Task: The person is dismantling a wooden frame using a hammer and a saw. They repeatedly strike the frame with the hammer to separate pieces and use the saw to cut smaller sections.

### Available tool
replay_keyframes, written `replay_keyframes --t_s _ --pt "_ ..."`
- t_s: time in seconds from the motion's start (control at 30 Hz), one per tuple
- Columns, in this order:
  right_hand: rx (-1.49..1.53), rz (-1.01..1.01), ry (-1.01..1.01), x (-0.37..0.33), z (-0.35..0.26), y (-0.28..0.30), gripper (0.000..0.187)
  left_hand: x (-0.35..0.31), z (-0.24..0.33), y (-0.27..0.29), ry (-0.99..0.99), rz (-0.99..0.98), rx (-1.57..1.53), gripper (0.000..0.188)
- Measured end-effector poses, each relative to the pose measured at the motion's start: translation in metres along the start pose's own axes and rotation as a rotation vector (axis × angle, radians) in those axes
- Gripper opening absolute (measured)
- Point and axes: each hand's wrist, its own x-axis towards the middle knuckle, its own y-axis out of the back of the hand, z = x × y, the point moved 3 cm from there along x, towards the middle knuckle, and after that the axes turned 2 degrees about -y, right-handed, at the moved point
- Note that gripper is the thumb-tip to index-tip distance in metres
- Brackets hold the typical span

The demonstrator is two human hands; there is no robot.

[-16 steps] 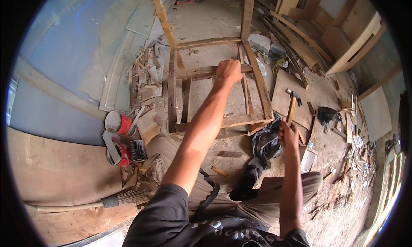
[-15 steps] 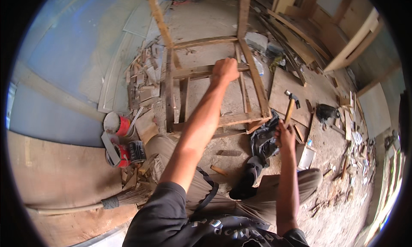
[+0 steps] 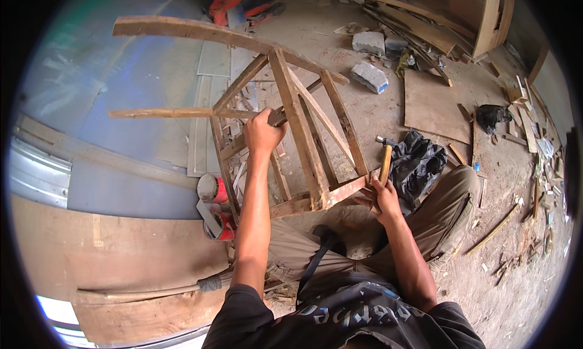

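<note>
A rough wooden chair frame (image 3: 299,130) is tilted on its side before me, its long posts pointing left. My left hand (image 3: 262,132) is closed around one of its crossbars. In my right hand (image 3: 384,198) is a claw hammer (image 3: 386,162), its wooden handle upright and its dark head at the top. The fingers of that hand also lie against the frame's near right corner; how firmly they press on the wood I cannot tell.
Red paint cans (image 3: 221,191) stand left of the frame, near a broom (image 3: 152,291). A black plastic bag (image 3: 419,161) lies beyond my right hand. Concrete blocks (image 3: 369,77), a board (image 3: 434,106) and wood scraps lie farther off.
The chair frame has gone from upright to tilted, its posts swinging left. My left hand has moved left and nearer with it. My right hand has brought the hammer against the frame's corner.
</note>
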Motion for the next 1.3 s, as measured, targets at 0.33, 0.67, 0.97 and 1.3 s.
replay_keyframes --t_s 0.33,0.67,0.97,1.3 --pt "-0.010 -0.059 -0.024 -0.011 0.025 -0.011 0.026 -0.024 0.004 0.031 -0.013 0.018 -0.047 0.020" --pt "0.029 0.066 0.027 0.022 0.019 0.036 0.017 -0.013 0.052 -0.004 -0.073 -0.306 -0.204 0.030" --pt "-0.408 0.109 0.193 0.096 -0.059 0.028 0.025 0.030 0.013 -0.025 -0.091 -0.311 -0.130 0.051" --pt "-0.545 0.234 0.307 0.065 -0.046 0.023 0.021 0.056 -0.061 -0.036 0.186 -0.415 0.039 0.048"
